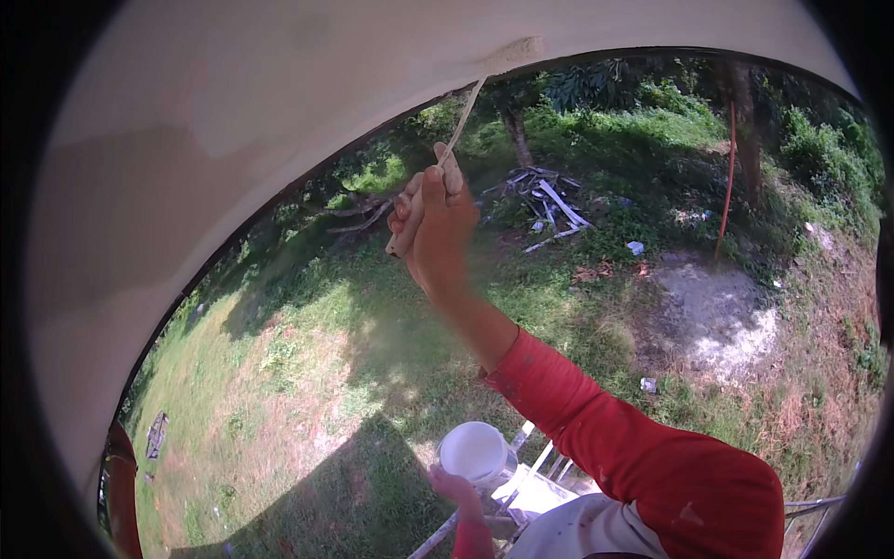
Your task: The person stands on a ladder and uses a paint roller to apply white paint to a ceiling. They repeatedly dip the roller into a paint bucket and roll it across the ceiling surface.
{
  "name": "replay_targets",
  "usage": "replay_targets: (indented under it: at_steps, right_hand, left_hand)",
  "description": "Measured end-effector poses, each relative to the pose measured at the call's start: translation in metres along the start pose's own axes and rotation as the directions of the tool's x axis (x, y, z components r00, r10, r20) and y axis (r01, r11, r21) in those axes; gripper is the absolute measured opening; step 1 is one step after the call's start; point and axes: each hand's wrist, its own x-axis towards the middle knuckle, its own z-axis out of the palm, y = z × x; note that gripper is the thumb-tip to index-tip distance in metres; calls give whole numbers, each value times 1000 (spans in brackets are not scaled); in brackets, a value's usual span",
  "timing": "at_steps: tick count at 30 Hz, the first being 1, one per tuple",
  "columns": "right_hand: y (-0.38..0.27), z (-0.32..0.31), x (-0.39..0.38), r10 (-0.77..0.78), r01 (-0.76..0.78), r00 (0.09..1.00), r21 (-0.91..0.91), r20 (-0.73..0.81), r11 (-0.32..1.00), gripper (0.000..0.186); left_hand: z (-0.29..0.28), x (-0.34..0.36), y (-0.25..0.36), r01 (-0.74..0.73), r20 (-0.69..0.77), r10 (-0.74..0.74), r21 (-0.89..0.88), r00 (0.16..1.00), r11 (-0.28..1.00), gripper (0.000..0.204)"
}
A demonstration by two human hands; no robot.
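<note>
Currently, right hand [445, 224] wraps a pale, thin-rod paint roller [467, 114], fuzzy head [514, 56] against the off-white overhang [251, 74]; left hand [454, 488] clasps a round white bucket [472, 451]. Paint-flecked pale bars [434, 538] crowd the bucket; grey board pile [559, 202] beyond.

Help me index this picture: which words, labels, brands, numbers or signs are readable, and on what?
None can be read.
No lettering shows on the roller head, the white bucket or the red sleeve.
The pale ground scraps are too small to tell.
</note>
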Motion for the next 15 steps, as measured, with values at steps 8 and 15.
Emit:
replay_targets:
  at_steps: [8,15]
  right_hand:
    - [-17,-6,19,-147,149,984,15,-98,989,52]
    - [7,21,-43,-11,14,1000,-159,19,987,57]
  left_hand:
    - [-1,-1,5,29,-60,-22,120,998,992,46]
    - [1,-8,16,15,-36,-13,54,999,998,42]
